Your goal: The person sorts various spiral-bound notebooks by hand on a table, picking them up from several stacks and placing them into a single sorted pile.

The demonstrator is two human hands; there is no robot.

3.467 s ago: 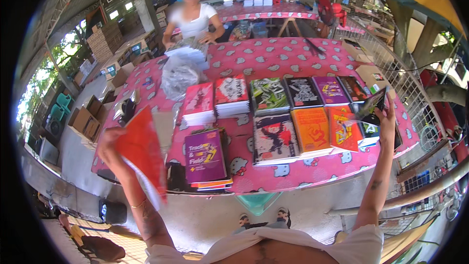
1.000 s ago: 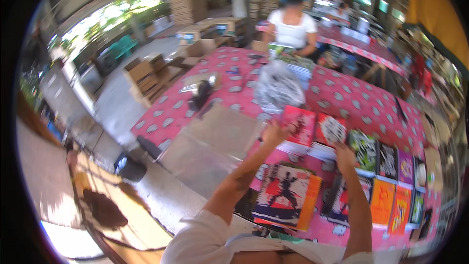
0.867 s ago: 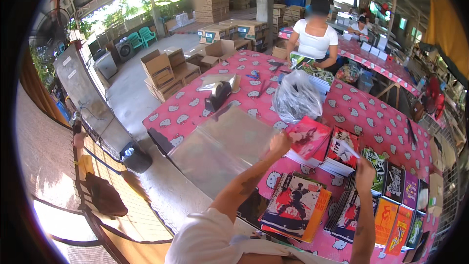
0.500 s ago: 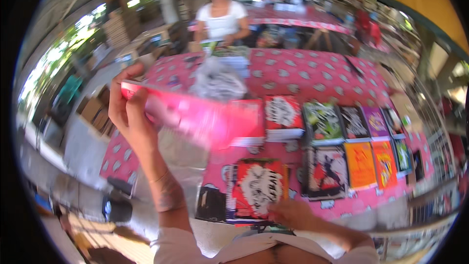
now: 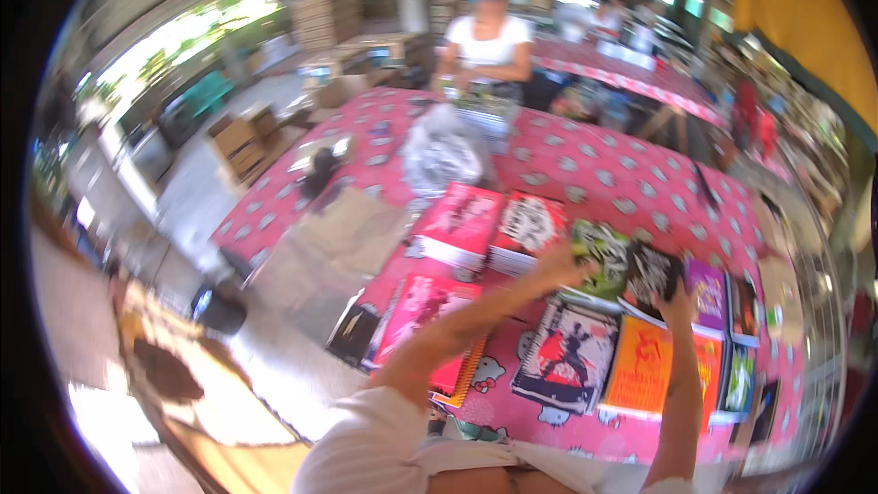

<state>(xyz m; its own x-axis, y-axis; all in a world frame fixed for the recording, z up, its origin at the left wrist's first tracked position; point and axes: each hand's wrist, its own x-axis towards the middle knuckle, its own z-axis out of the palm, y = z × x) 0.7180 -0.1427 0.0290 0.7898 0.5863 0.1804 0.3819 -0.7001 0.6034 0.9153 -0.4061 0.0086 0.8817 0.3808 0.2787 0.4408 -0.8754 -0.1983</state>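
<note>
My left hand [image 5: 562, 267] reaches across to the left side of a green and black notebook [image 5: 601, 261], its fingers apart and at the cover's edge. On the lower right part of a black notebook with white lettering [image 5: 655, 276] rests my right hand [image 5: 675, 304], thumb and fingers spread. Neither hand has lifted anything. A pink notebook [image 5: 422, 311] lies on top of the near stack, partly behind my left forearm. Farther back are a pile of pink notebooks [image 5: 465, 220] and a pile of red ones with a white splash design [image 5: 529, 224].
Nearer me lie a white and red notebook [image 5: 567, 352] and an orange one [image 5: 637, 366]. A purple notebook [image 5: 706, 295] is at right. A clear plastic bag [image 5: 442, 160] and brown sheet [image 5: 338, 242] lie on the pink tablecloth [image 5: 608, 174]. A person in white [image 5: 489, 46] stands opposite.
The pink notebook from my left hand now lies on the near stack, covering the red one. Both hands have moved right to the notebook rows, and the view has shifted.
</note>
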